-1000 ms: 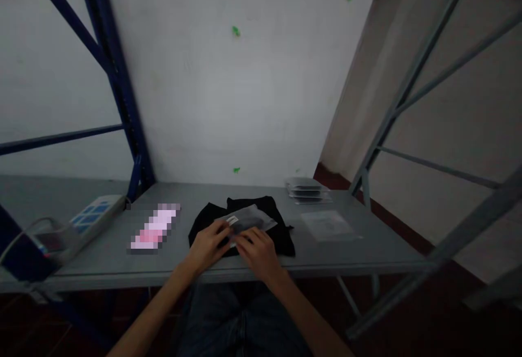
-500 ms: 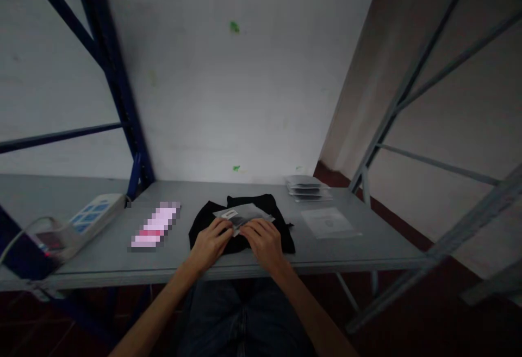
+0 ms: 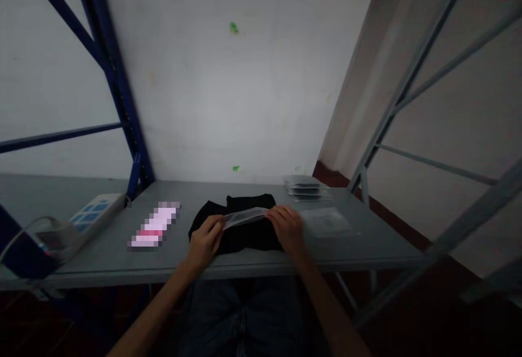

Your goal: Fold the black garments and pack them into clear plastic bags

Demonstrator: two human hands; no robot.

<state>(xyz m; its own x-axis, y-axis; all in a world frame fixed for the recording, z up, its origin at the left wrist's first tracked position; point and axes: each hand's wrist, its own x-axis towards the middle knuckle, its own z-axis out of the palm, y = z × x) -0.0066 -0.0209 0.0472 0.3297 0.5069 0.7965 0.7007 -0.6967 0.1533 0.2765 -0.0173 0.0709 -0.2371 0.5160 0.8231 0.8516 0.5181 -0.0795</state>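
Observation:
A clear plastic bag (image 3: 245, 216) is stretched between my two hands, above a black cloth item (image 3: 248, 240) lying on the table. My left hand (image 3: 206, 239) pinches the bag's left end, and its fingers are closed. At the other end, my right hand (image 3: 286, 228) grips the bag with bent fingers. The black cloth looks like a garment, but its exact kind cannot be made out, as the bag and my hands cover part of it.
To the right on the grey table (image 3: 359, 248) lies a flat clear bag (image 3: 326, 222). Behind it is a stack of filled plastic bags (image 3: 306, 188). A blurred-out pink screen (image 3: 155, 225) lies left of the cloth, and a power strip (image 3: 95, 213) is farther left. Blue rack posts (image 3: 118, 85) rise behind.
My hands have moved apart, the right one to the right, pulling the bag out into a narrow strip. The bag's white label no longer shows.

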